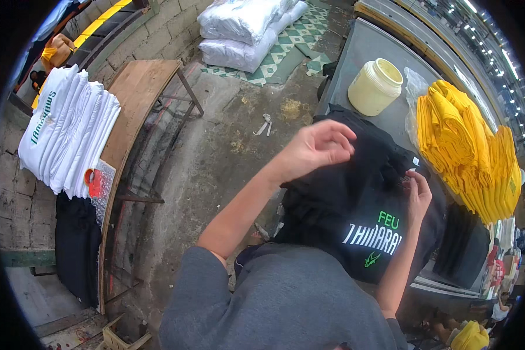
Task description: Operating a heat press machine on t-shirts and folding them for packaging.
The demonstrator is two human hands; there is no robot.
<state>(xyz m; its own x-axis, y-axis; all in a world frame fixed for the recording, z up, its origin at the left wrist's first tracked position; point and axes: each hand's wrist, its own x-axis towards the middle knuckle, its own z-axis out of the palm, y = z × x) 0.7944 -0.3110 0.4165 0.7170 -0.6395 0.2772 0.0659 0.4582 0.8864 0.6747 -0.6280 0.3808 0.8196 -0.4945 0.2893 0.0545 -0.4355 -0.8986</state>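
A black T-shirt (332,210) with green and white lettering and a green animal-head print lies before me on a pile of black garments. My left hand (321,146) hovers over its far left part, fingers loosely curled and apart, with nothing seen in them. At the collar, near a small white label, is my right hand (418,199). Its thumb and fingertips touch or almost touch the black cloth; whether they pinch it cannot be told. My right forearm covers the end of the printed lettering.
On the grey table (367,43) stand a pale yellow plastic jar (372,89), folded yellow shirts (455,144) and a black stack (459,245). To the left, a wooden bench (135,87) bears white shirts (65,131) and a red tape roll (94,183). White bundles (249,35) lie beyond.
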